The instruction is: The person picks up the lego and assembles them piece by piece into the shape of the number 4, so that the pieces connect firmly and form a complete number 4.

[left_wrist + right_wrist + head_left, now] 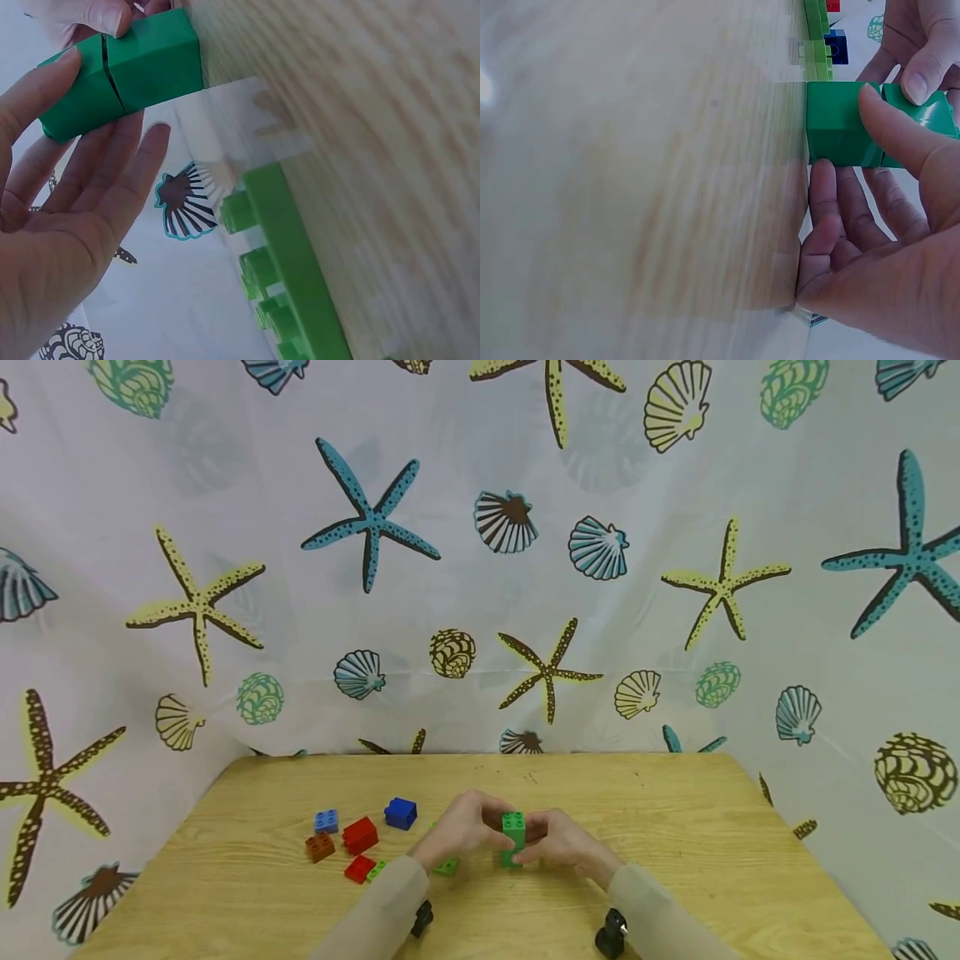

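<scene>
Two dark green bricks stand one on the other on the wooden table, with a thin slanting gap between them. My left hand point(467, 828) pinches the upper green brick point(73, 97) between thumb and fingers. From the other side, my right hand point(564, 842) grips the lower green brick point(843, 124), its thumb close to the seam and its fingers low by the tabletop. Studs show on the upper brick's top in the head view. Beside my left hand lies a light green brick point(294, 262), partly hidden by that hand in the head view.
Left on the table point(675, 827) lie a larger red brick point(361, 836), a flatter red brick point(360, 868), a brown brick point(320, 847), a light blue brick point(326, 821), a dark blue brick point(401, 813) and another light green brick point(377, 870). A patterned curtain point(450, 585) hangs behind.
</scene>
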`<state>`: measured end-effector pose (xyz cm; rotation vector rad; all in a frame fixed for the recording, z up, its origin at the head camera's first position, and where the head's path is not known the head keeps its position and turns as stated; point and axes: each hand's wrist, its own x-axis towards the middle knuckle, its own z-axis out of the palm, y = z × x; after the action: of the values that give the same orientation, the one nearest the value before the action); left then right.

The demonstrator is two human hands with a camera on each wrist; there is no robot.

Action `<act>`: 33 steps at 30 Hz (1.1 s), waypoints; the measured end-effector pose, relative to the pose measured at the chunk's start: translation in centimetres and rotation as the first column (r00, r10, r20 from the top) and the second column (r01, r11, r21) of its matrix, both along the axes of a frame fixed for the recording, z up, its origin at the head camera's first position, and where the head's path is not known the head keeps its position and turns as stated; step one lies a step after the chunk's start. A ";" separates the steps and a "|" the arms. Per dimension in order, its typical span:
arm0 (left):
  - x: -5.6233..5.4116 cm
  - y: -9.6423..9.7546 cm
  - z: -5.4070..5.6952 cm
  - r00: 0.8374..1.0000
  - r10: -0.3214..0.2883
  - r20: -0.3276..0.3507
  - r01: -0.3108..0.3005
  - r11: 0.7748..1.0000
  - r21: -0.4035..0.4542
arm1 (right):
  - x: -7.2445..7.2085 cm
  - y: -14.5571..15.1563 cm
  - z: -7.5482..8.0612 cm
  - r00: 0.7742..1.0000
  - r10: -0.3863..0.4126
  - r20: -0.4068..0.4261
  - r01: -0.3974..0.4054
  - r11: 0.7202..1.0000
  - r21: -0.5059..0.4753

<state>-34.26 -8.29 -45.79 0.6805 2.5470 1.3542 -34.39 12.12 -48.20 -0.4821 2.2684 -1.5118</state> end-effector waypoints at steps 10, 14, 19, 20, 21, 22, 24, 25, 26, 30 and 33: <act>0.3 0.2 -0.1 1.000 -0.001 -0.024 0.001 1.000 -0.023 | 0.0 0.2 -0.1 1.000 0.012 -0.018 -0.012 1.000 0.006; 0.3 0.0 -0.2 0.999 -0.013 -0.044 0.010 0.998 -0.055 | -0.1 0.5 -0.3 1.000 0.025 0.009 -0.025 1.000 -0.010; 0.5 -0.1 -0.2 0.997 -0.034 -0.076 0.026 0.994 -0.108 | 0.1 0.9 0.0 0.997 0.015 0.082 -0.010 0.998 -0.059; 0.5 -0.1 -0.2 0.996 -0.038 -0.085 0.028 0.993 -0.117 | 0.2 0.9 0.1 0.995 0.007 0.100 0.001 0.997 -0.076; 0.6 0.0 -0.2 0.995 -0.042 -0.095 0.030 0.992 -0.124 | 0.3 0.9 0.3 0.993 -0.002 0.117 0.013 0.996 -0.093; 0.6 0.0 -0.2 0.993 -0.047 -0.106 0.033 0.991 -0.128 | 0.4 0.9 0.5 0.991 -0.014 0.134 0.029 0.994 -0.104; 0.6 0.1 -0.1 0.992 -0.049 -0.114 0.035 0.992 -0.125 | 0.6 0.7 0.7 0.988 -0.036 0.149 0.053 0.992 -0.116; 0.6 0.2 -0.1 0.992 -0.048 -0.116 0.034 0.992 -0.119 | 0.7 0.6 0.8 0.988 -0.045 0.149 0.063 0.991 -0.119; 0.6 0.2 -0.2 0.992 -0.046 -0.119 0.033 0.993 -0.115 | 0.9 0.5 0.9 0.987 -0.054 0.152 0.073 0.990 -0.121; 0.9 0.1 -0.1 0.991 -0.037 -0.125 0.025 0.995 -0.095 | 1.3 0.0 1.1 0.991 -0.070 0.116 0.084 0.989 -0.122; 1.0 -0.1 -0.2 0.989 -0.051 -0.136 0.038 0.995 -0.096 | 1.5 -0.3 1.0 0.993 -0.069 0.096 0.081 0.989 -0.125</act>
<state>-33.29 -8.41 -46.00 0.8349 2.6647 1.2048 -32.88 11.84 -47.24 -0.3582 2.1505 -1.6896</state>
